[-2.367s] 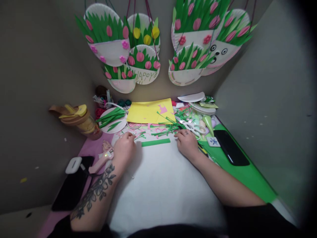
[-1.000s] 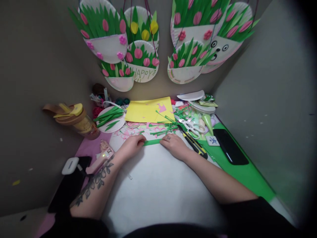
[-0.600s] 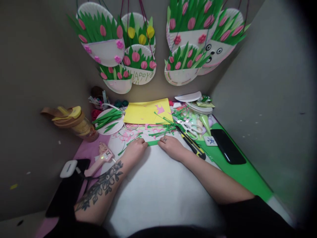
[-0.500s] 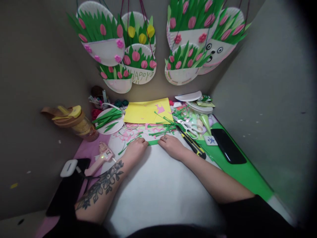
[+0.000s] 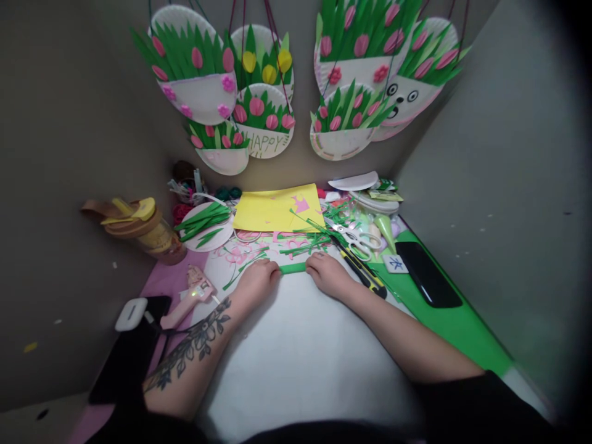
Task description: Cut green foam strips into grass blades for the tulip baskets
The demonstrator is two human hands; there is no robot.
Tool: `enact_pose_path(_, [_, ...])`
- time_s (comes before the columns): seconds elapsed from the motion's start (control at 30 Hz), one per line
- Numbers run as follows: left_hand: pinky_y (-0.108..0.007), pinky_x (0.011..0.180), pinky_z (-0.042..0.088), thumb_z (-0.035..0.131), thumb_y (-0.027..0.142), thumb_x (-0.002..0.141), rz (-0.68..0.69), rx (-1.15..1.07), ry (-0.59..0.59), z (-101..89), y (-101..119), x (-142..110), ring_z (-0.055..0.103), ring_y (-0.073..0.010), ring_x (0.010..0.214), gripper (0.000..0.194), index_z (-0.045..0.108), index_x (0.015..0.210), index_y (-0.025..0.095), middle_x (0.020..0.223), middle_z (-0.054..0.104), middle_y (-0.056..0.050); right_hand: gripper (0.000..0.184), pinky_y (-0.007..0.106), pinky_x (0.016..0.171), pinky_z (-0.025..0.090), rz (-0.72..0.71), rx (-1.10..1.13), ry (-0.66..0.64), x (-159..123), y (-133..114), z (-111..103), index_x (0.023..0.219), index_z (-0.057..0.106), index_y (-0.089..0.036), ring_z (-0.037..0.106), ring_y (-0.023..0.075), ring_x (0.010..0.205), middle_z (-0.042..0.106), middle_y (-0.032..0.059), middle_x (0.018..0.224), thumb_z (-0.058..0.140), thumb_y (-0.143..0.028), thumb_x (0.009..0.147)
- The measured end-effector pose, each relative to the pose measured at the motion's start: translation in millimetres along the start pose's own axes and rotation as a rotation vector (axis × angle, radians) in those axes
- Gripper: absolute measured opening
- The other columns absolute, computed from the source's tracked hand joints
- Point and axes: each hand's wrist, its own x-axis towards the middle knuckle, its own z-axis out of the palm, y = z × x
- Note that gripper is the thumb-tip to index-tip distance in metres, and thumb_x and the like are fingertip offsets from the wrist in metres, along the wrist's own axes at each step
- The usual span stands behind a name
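Note:
A narrow green paper strip [image 5: 293, 269] stretches between my two hands, low over the white work surface [image 5: 300, 351]. My left hand [image 5: 259, 279] has its fingers closed on the strip's left end, and my right hand [image 5: 327, 272] pinches the right end. Behind them lie thin green paper scraps [image 5: 305, 246] and pink paper scraps [image 5: 238, 251]. A yellow paper sheet [image 5: 272, 209] with pink bits on it sits farther back. White scissors [image 5: 358, 239] and a black-and-yellow utility knife [image 5: 363, 274] rest just past my right hand.
On the left are a pink glue gun [image 5: 192, 302], a white earbud case [image 5: 131, 314], a lidded cup [image 5: 152, 231] and a paper plate [image 5: 217, 239] with green leaf pieces. A black phone [image 5: 428, 274] lies right. Decorated paper plates [image 5: 198, 102] hang on the back wall.
My right hand has shifted right along the green strip, so a longer stretch shows between my hands. The camera view has moved slightly.

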Motion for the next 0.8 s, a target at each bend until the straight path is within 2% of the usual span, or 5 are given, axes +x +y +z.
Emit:
enact_pose_path(0.17, [-0.030, 0.078, 0.043, 0.045, 0.022, 0.089, -0.029, 0.036, 0.003, 3.0, 1, 3, 0.058, -0.0200, 0.083, 0.022, 0.065, 0.083, 0.016, 0.082, 0.063, -0.007, 0.019, 0.028, 0.079, 0.038, 0.069, -0.051, -0.009, 3, -1, 1, 0.081, 0.062, -0.017, 0.053, 0.0198, 0.087, 0.060, 0.0066, 0.083, 0.045, -0.016, 0.090])
enact_pose_path(0.33, [-0.031, 0.077, 0.044, 0.045, 0.020, 0.088, -0.057, 0.068, -0.016, 3.8, 3, 7, 0.059, -0.0207, 0.083, 0.022, 0.065, 0.082, 0.015, 0.082, 0.063, -0.008, 0.023, 0.029, 0.074, 0.036, 0.147, -0.153, -0.063, 7, -8, -1, 0.085, 0.063, -0.019, 0.053, 0.0222, 0.091, 0.062, 0.0082, 0.091, 0.041, -0.020, 0.091])
enact_pose_path(0.63, [-0.031, 0.077, 0.043, 0.042, 0.022, 0.089, -0.091, 0.114, -0.040, 6.6, 5, 9, 0.059, -0.0210, 0.083, 0.024, 0.064, 0.086, 0.015, 0.085, 0.063, -0.008, 0.026, 0.032, 0.076, 0.037, 0.193, -0.217, -0.121, 8, -18, -5, 0.094, 0.062, -0.019, 0.052, 0.0245, 0.096, 0.062, 0.0097, 0.099, 0.037, -0.024, 0.093])
enact_pose_path(0.8, [-0.031, 0.077, 0.043, 0.041, 0.022, 0.089, -0.122, 0.121, -0.042, 6.0, 5, 7, 0.059, -0.0212, 0.085, 0.023, 0.063, 0.087, 0.014, 0.087, 0.062, -0.009, 0.022, 0.032, 0.077, 0.038, 0.242, -0.208, -0.086, 8, -16, -3, 0.096, 0.061, -0.019, 0.050, 0.0255, 0.099, 0.060, 0.0105, 0.104, 0.040, -0.024, 0.091])
